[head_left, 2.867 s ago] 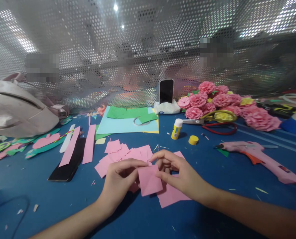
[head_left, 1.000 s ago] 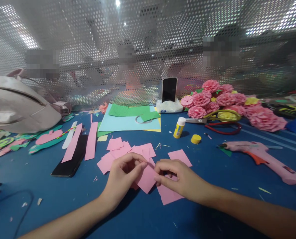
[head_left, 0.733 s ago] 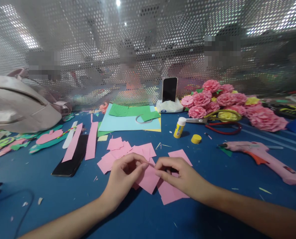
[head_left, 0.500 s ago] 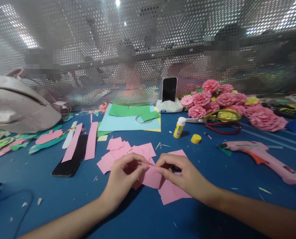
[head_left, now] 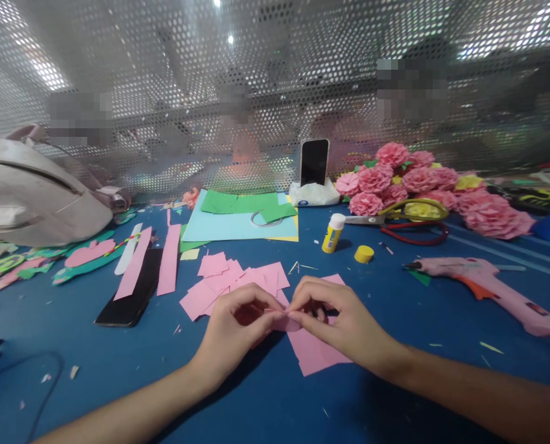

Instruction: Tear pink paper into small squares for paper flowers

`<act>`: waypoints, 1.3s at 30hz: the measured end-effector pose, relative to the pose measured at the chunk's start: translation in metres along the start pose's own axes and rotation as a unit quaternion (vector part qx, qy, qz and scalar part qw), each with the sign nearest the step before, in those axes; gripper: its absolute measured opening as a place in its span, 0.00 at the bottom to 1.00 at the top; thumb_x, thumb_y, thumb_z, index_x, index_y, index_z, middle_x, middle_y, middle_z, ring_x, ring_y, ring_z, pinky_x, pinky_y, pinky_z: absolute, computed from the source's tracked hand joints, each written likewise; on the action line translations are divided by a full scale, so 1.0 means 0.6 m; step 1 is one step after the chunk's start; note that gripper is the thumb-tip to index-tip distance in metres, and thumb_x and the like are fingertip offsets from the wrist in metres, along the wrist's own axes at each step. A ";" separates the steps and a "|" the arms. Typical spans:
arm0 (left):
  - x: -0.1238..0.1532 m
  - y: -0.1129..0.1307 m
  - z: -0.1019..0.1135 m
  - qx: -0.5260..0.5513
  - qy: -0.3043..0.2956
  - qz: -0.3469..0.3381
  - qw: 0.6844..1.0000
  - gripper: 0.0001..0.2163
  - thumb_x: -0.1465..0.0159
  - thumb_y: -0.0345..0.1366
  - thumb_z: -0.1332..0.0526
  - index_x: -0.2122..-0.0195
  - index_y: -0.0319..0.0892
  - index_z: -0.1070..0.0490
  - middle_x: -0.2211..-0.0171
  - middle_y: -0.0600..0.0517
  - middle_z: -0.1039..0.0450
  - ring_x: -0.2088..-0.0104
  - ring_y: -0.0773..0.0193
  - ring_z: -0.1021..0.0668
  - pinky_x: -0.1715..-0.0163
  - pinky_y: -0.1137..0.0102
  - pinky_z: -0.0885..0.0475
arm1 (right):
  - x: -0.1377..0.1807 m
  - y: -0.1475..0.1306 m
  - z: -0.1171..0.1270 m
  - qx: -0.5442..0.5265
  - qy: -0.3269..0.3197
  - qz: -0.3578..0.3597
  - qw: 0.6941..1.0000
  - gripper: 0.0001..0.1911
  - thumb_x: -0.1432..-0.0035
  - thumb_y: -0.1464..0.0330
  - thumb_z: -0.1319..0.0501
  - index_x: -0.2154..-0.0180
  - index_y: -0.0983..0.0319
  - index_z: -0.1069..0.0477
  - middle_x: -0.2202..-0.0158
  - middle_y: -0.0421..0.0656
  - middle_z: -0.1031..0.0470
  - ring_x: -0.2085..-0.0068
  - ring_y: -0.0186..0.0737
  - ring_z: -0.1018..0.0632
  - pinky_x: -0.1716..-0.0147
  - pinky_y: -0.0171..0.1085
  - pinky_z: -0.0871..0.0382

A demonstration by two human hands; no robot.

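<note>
My left hand (head_left: 240,320) and my right hand (head_left: 335,317) meet in the middle, each pinching the same pink paper piece (head_left: 288,323) between thumb and fingers. Most of that piece is hidden by the fingers; only a curved lower part shows. Behind my left hand lies a heap of pink paper squares (head_left: 224,280), overlapping on the blue table (head_left: 275,407). More pink paper (head_left: 319,354) rests flat under my right hand. Beyond the hands stands a yellow glue stick (head_left: 333,234), upright and uncapped, with its yellow cap (head_left: 364,254) beside it.
On the right lie a pink glue gun (head_left: 483,283), scissors (head_left: 395,221) and pink paper flowers (head_left: 409,179). A dark phone (head_left: 131,308) under a pink strip (head_left: 134,265) is at left, near a pale bag (head_left: 44,197). Coloured sheets (head_left: 229,228) and a propped phone (head_left: 314,161) stand before a perforated metal screen (head_left: 173,92).
The pink piece hung down as a broad flap between my hands; now it is mostly gathered up at the fingertips. Both hands have drawn slightly closer together.
</note>
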State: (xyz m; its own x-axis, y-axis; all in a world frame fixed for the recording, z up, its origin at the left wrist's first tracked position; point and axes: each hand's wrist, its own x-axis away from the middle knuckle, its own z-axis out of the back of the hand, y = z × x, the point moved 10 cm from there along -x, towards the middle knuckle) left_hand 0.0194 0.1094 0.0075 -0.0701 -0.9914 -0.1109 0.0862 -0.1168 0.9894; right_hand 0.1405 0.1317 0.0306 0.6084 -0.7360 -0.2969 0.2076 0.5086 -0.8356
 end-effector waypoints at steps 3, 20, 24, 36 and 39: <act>0.000 -0.002 -0.004 0.003 -0.006 0.007 1.000 0.05 0.42 0.31 0.35 0.74 0.39 0.27 0.76 0.54 0.28 0.83 0.76 0.33 0.84 0.80 0.38 | 0.000 -0.002 -0.003 0.002 -0.007 -0.002 1.000 0.07 0.42 0.72 0.39 0.73 0.62 0.30 0.73 0.38 0.34 0.73 0.30 0.34 0.75 0.31 0.43; -0.006 -0.031 0.029 0.045 0.061 0.086 0.993 0.11 0.40 0.40 0.37 0.73 0.39 0.33 0.86 0.57 0.33 0.85 0.72 0.30 0.83 0.77 0.34 | -0.003 0.037 -0.017 -0.065 -0.056 -0.102 0.991 0.16 0.38 0.63 0.43 0.77 0.62 0.38 0.78 0.37 0.34 0.74 0.32 0.32 0.74 0.33 0.42; -0.010 -0.022 0.020 0.062 0.040 0.051 0.996 0.08 0.40 0.37 0.36 0.70 0.39 0.32 0.78 0.57 0.32 0.79 0.73 0.29 0.78 0.78 0.32 | 0.000 0.030 -0.018 0.018 -0.064 -0.069 0.995 0.17 0.36 0.66 0.45 0.78 0.62 0.39 0.78 0.37 0.35 0.74 0.32 0.34 0.74 0.33 0.44; -0.006 -0.022 -0.009 0.151 -0.033 0.058 0.986 0.15 0.49 0.31 0.28 0.67 0.39 0.35 0.74 0.56 0.30 0.74 0.73 0.29 0.74 0.78 0.33 | 0.001 -0.006 -0.003 -0.086 -0.043 -0.008 0.995 0.09 0.32 0.63 0.49 0.53 0.57 0.36 0.56 0.42 0.34 0.57 0.37 0.31 0.60 0.34 0.37; -0.004 -0.029 -0.010 0.141 -0.034 0.075 0.987 0.15 0.48 0.34 0.29 0.70 0.39 0.37 0.77 0.57 0.31 0.77 0.73 0.30 0.77 0.78 0.35 | 0.000 -0.015 -0.004 -0.089 -0.048 0.020 0.995 0.08 0.33 0.62 0.47 0.56 0.57 0.35 0.57 0.43 0.35 0.55 0.38 0.31 0.59 0.35 0.37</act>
State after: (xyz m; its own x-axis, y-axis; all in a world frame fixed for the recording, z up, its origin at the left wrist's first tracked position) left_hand 0.0241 0.1133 -0.0101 -0.1454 -0.9887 0.0353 -0.1788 0.0614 0.9820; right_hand 0.1370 0.1262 0.0370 0.6853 -0.6667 -0.2930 0.0484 0.4432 -0.8951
